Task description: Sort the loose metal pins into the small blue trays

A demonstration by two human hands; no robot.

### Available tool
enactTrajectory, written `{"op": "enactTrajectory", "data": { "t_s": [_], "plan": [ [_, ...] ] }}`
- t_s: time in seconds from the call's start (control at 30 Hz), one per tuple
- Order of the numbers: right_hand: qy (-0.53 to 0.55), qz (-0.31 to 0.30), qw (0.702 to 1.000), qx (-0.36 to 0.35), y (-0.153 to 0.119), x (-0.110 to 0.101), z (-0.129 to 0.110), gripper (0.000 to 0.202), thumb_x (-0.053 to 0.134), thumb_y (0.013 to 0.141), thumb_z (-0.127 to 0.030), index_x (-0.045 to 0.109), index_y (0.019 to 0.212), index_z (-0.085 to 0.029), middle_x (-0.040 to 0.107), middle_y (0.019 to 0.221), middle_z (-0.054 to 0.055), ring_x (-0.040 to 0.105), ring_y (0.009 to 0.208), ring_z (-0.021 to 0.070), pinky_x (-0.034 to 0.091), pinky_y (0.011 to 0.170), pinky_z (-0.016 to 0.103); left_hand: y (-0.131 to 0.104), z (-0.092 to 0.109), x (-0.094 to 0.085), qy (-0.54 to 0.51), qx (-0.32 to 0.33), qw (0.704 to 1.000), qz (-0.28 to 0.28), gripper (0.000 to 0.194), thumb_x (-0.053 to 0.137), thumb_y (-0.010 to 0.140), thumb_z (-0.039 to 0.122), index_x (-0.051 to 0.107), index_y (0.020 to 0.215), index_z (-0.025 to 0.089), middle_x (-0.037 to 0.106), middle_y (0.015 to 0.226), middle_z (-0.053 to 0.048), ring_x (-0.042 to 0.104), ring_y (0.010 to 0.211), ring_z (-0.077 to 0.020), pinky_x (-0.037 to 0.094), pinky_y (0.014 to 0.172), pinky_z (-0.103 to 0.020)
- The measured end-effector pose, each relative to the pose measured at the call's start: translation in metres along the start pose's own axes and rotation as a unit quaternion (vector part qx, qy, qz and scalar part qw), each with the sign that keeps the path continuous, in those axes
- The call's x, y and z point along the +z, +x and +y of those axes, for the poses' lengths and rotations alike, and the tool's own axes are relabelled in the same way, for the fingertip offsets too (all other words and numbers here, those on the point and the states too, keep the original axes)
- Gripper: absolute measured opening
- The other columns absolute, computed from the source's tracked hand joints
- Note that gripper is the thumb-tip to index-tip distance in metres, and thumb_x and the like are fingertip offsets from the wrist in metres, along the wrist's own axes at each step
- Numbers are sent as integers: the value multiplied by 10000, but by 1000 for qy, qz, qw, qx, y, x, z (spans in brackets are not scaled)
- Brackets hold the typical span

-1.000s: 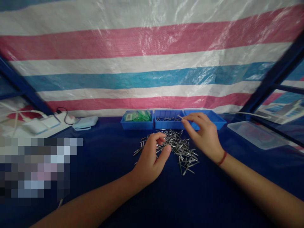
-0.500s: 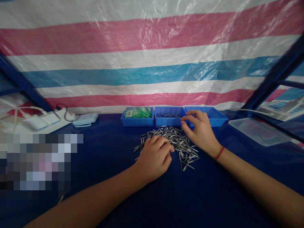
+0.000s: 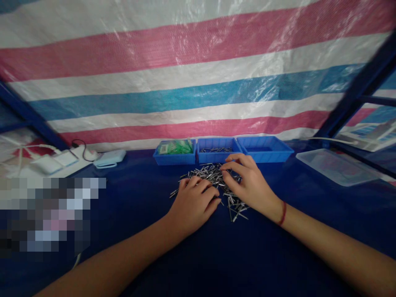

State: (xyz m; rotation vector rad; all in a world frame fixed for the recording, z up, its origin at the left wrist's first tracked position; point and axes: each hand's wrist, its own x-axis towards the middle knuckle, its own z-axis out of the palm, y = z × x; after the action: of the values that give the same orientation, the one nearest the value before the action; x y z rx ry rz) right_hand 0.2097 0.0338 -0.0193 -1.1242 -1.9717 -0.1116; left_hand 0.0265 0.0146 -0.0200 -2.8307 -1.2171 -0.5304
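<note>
A loose pile of silver blind rivets point(image 3: 208, 173) lies on the dark blue tabletop, partly covered by both hands. My left hand point(image 3: 195, 202) rests at the pile's near left side, fingers curled. Its thumb and index finger are closed together, and a thin rivet pin pokes out by the thumb tip. Over the right part of the pile hovers my right hand point(image 3: 249, 179), a red cord at its wrist. Its thumb and fingers are apart, with nothing visible between them. Just behind the pile, the middle blue bin point(image 3: 216, 157) holds some more rivets.
Left of the middle bin stands a blue bin point(image 3: 175, 160) with a green plastic packet point(image 3: 176, 146); another blue bin point(image 3: 266, 156) is at right. A translucent lid point(image 3: 337, 167) lies far right. A power strip point(image 3: 66, 163) and a light blue device point(image 3: 109, 159) sit left.
My right hand has moved left and slightly down, from beside the middle bin to over the pile. My left hand stays at the pile's near side. The view has shifted slightly.
</note>
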Motion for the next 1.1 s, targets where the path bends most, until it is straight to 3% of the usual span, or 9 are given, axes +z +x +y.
{"op": "enactTrajectory", "data": {
  "t_s": [0.13, 0.3, 0.67, 1.0, 1.1],
  "plan": [
    [38, -23, 999, 12, -5, 5, -9, 154, 535, 797, -142, 667, 869, -175, 590, 977, 94, 531, 931, 231, 443, 844, 421, 0, -2, 1, 3, -14, 1000, -4, 139, 478, 901, 292, 586, 859, 216, 652, 894, 12, 514, 916, -209, 314, 789, -392],
    [78, -46, 995, 51, -8, 10, -16, 149, 528, 799, -140, 666, 834, -183, 607, 950, 87, 546, 928, 225, 449, 835, 405, 0, -4, 3, 10, -48, 999, 21, 111, 503, 858, 234, 570, 944, 212, 651, 949, 2, 523, 936, -217, 323, 782, -391],
    [83, -35, 994, 67, -8, 13, -12, 134, 543, 798, -150, 662, 828, -203, 622, 934, 68, 555, 905, 220, 439, 835, 417, -2, -7, 4, 32, -68, 997, 9, 204, 415, 913, 277, 606, 887, 210, 607, 983, -25, 512, 931, -238, 344, 765, -404],
    [83, -41, 993, 77, -8, 12, -13, 143, 535, 800, -164, 669, 833, -199, 630, 936, 72, 563, 912, 223, 440, 833, 413, 1, -10, 2, -58, -113, 991, 41, 116, 435, 917, 218, 548, 932, 195, 646, 917, -13, 561, 907, -212, 358, 787, -388],
    [86, -42, 992, 79, -8, 12, -13, 146, 530, 804, -165, 670, 833, -194, 629, 937, 75, 561, 915, 223, 436, 840, 412, 1, -13, 6, -83, -115, 988, 59, 136, 477, 901, 203, 532, 1026, 205, 661, 959, -12, 580, 925, -207, 358, 813, -393]
  ]
}}
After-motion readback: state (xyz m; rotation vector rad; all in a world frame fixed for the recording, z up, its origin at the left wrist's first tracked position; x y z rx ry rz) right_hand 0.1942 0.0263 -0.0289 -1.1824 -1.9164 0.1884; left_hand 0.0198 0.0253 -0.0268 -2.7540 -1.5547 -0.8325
